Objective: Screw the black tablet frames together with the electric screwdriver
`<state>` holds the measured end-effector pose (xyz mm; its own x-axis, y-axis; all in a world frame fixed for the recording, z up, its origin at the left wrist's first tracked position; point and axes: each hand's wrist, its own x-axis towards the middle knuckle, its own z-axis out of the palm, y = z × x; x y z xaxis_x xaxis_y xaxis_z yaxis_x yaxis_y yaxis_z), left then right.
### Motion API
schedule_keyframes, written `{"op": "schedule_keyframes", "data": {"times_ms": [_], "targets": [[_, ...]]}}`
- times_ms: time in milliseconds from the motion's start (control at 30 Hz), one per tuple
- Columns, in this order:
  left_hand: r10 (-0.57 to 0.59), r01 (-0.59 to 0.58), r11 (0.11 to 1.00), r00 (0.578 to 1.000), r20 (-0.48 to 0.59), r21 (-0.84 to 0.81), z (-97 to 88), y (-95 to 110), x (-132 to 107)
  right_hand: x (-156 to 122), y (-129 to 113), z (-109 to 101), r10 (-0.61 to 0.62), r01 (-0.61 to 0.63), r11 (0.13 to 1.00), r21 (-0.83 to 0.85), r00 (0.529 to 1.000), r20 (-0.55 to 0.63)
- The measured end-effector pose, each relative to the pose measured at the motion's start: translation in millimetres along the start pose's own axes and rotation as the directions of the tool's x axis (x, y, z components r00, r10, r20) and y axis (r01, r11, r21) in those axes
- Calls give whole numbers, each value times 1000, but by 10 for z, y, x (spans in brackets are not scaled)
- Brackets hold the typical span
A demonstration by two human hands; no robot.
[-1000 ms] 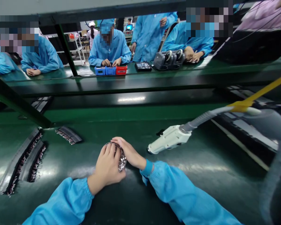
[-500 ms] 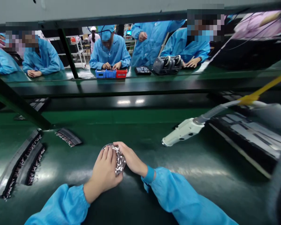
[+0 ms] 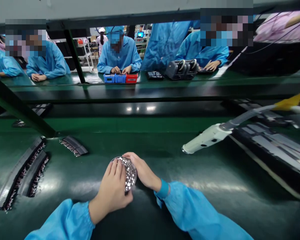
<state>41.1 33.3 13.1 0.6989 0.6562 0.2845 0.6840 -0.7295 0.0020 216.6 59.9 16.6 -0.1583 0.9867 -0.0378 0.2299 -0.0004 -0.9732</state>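
A shallow round metal dish [image 3: 119,157] full of small shiny metal pieces [image 3: 130,173] is between my hands, low over the green bench or on it. My left hand [image 3: 113,186] lies across its left side, fingers over the pieces and thumb by the near rim, holding the dish. From the right, my right hand [image 3: 145,170] curves round the far rim and grips it. The pieces are too small to name. Part of the dish is hidden beneath my left fingers.
Dark strips with thin wire-like fringes [image 3: 22,176] lie at left, beside a slanted green post [image 3: 35,116]. A white handheld tool [image 3: 206,138] hangs at right on a grey hose, before black flat units [image 3: 272,150]. Co-workers in blue [image 3: 120,55] sit across the line.
Both hands and the dish sit slightly lower and further right in view. The white tool appears further right. My hold on the dish looks the same.
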Motion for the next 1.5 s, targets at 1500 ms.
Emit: {"op": "schedule_keyframes", "data": {"times_ms": [1500], "targets": [[-7, 9, 998, 999, 38, -67, -13, 234, 31, 93, -84, -83, -119, 128, 989, -72, 985, 121]]}}
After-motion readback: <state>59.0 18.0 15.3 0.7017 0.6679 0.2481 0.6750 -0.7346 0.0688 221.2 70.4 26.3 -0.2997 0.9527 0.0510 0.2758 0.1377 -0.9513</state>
